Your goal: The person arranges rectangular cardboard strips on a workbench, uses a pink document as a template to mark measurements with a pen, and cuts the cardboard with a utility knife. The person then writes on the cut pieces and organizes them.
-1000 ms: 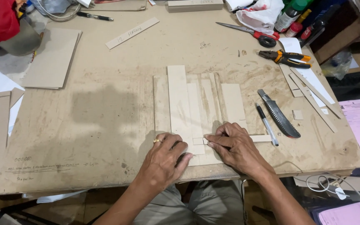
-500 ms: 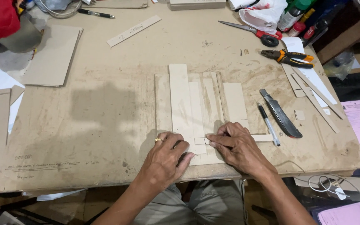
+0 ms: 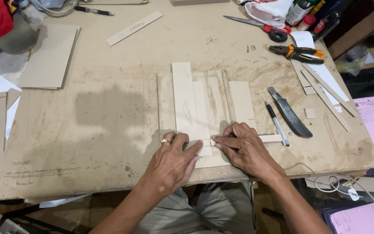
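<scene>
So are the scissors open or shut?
Shut. The scissors lie flat on the table, blades together in one thin point, far from both hands.

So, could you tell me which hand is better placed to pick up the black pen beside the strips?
Probably the right. The right hand rests on the thin cross strip whose end reaches the black pen; the left hand lies on the far side of it.

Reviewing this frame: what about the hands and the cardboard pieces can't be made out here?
Head view only:
- Near ends of the pale upright cardboard strips: covered by the left hand and right hand.
- Thin crosswise cardboard strip: its left part lies under the right hand, so its full length is hidden.
- Fingertip contact: whether either hand pinches or only presses is too small to tell.
- Red-handled scissors: one handle hidden behind a white plastic bag.
</scene>
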